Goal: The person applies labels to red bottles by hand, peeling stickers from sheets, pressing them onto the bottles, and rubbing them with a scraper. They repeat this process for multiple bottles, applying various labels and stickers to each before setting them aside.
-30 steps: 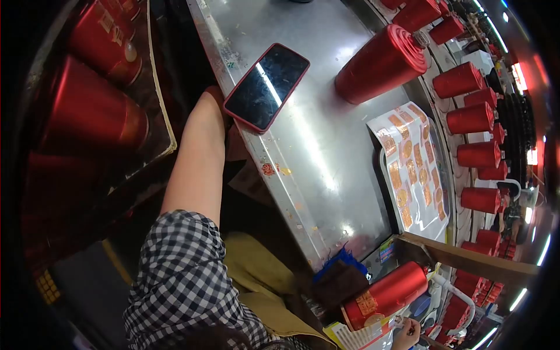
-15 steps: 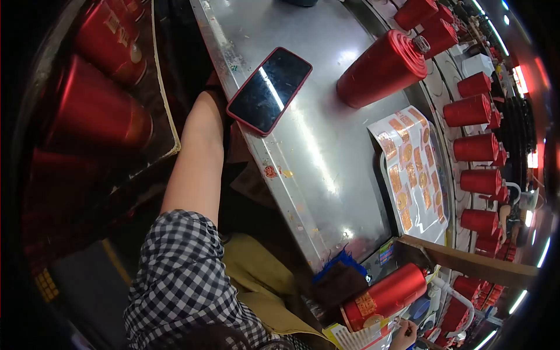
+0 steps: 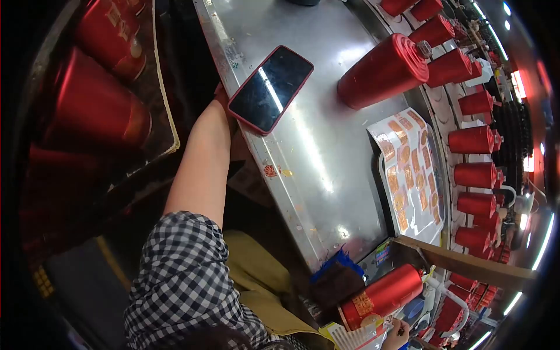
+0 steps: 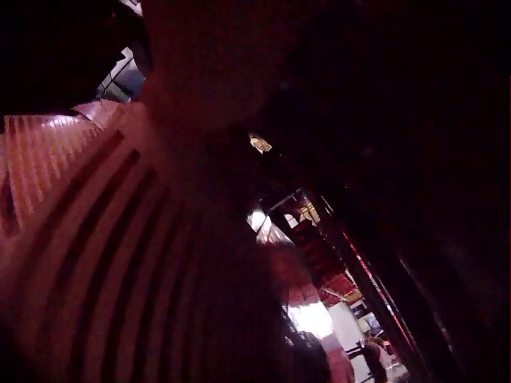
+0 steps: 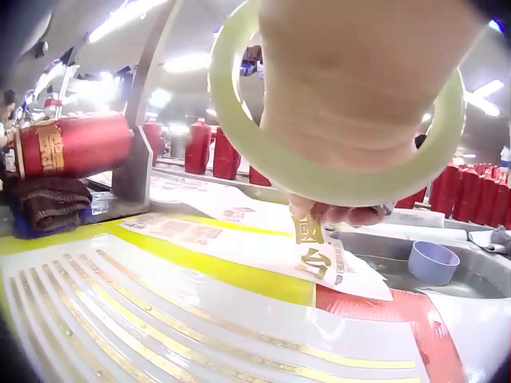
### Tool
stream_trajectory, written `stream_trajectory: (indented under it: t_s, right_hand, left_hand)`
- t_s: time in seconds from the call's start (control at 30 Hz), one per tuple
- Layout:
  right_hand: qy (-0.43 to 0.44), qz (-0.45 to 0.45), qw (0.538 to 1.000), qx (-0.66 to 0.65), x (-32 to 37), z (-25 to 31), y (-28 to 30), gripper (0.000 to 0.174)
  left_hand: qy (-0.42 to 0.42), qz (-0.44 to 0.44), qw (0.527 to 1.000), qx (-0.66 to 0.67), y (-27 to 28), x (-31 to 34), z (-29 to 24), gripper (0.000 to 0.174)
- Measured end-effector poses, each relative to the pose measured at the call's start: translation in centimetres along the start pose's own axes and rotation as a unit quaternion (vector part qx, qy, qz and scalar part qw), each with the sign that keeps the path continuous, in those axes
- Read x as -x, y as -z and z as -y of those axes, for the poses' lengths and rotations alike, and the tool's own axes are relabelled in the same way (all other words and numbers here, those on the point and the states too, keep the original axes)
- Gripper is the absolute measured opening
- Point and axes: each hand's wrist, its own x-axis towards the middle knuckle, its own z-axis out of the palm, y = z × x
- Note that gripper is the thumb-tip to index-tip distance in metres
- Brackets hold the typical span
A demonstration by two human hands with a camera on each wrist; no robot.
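Observation:
At the lower right of the head view, my right hand (image 3: pixel 395 334) is at the edge of a label sheet. In the right wrist view, below a pale green bangle (image 5: pixel 343 185), its curled fingertips (image 5: pixel 363 215) pinch a decal with gold characters (image 5: pixel 311 239) over a white printed sheet (image 5: pixel 359 275). My left arm reaches to the table's near edge beside a phone (image 3: pixel 271 90). Only a sliver of the left hand (image 3: pixel 220 93) shows there, the rest hidden. The left wrist view is dark, with a ribbed pinkish surface (image 4: pixel 104 239).
A red bottle (image 3: pixel 382 73) stands on the metal table (image 3: pixel 326 204); another red bottle (image 3: pixel 382 296) lies tilted beside a dark cloth (image 3: pixel 338 280). A tray holds a gold decal sheet (image 3: pixel 408 169). Gold-striped film (image 5: pixel 160 319) lies near a basin with a purple cup (image 5: pixel 433 262).
Red bottles in the row at the back right have shifted along. My left forearm has moved slightly right, and my right hand slightly left, in the head view. The phone stays on the table.

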Motion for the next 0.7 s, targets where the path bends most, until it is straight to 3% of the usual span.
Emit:
stream_trajectory:
  t_s: [0.2,0.27,0.37,0.57,0.63,0.7]
  right_hand:
    - [-0.009,0.002,1.0,-0.017,0.9,0.1,-0.1,0.02]
    - [-0.067,0.002,0.998,0.013,1.3,2.5,-0.5,0.022]
    - [-0.086,0.001,0.996,0.008,1.1,2.1,-0.6,0.022]
    - [-0.063,-0.025,0.998,-0.011,0.7,0.5,-1.1,0.023]
    - [-0.072,-0.023,0.997,0.0,0.6,0.2,-1.4,0.024]
    - [-0.057,-0.056,0.996,0.042,0.4,-0.8,-2.1,0.024]
  left_hand:
    - [-0.009,0.003,1.0,0.019,-0.5,-0.8,-0.4,0.034]
    - [-0.012,0.003,0.999,0.031,-0.5,-0.8,-0.6,0.034]
    - [-0.014,-0.001,0.998,0.054,-1.0,-0.6,-0.9,0.033]
    - [-0.034,-0.026,0.992,0.116,-1.4,1.4,-1.8,0.032]
    - [-0.06,-0.046,0.988,0.137,-1.2,2.9,-2.5,0.032]
    - [-0.145,-0.069,0.981,0.113,-0.6,4.2,-3.6,0.032]
